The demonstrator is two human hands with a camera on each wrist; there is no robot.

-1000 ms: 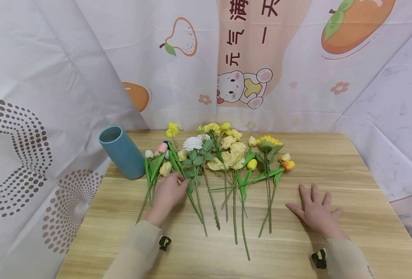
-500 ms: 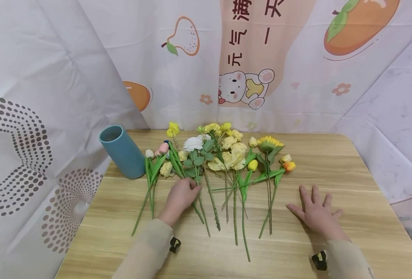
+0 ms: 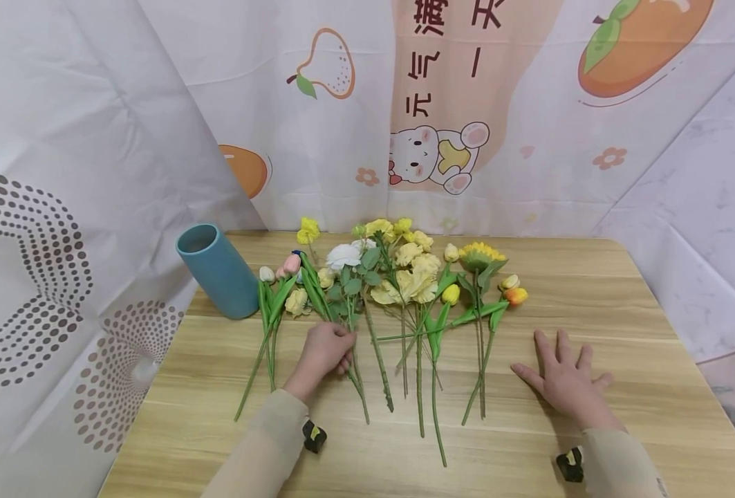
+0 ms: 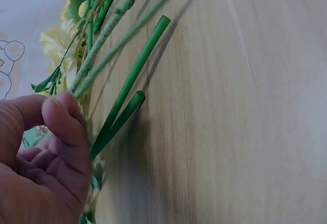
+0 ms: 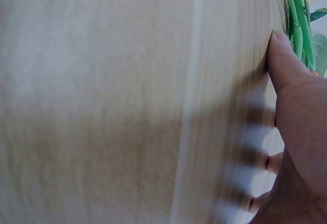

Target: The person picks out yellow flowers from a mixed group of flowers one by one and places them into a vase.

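Note:
In the head view, my left hand [image 3: 322, 351] pinches the stem of the white rose [image 3: 343, 256] between thumb and forefinger, its other fingers curled beneath. The left wrist view shows this hand [image 4: 48, 157] with thumb and fingertip together at a pale green stem [image 4: 122, 39]; two smooth green stems [image 4: 138, 66] stick out past the curled fingers. Tulips with pink and white heads [image 3: 292, 263] lie left of the hand. My right hand [image 3: 569, 386] rests palm down on the wooden table [image 3: 591, 290], fingers spread; the right wrist view shows its thumb [image 5: 286, 63] extended.
A blue vase [image 3: 220, 273] stands at the table's back left, appearing tilted in the head view. Yellow flowers [image 3: 413, 280], a sunflower [image 3: 480, 254] and an orange-yellow tulip [image 3: 515, 297] lie between the hands. A printed curtain [image 3: 342, 159] hangs behind the table.
My left hand has moved right and toward the table's front, from the leaves beside the tulips to the white rose's stem, whose lower end has shifted slightly. My right hand has stayed put.

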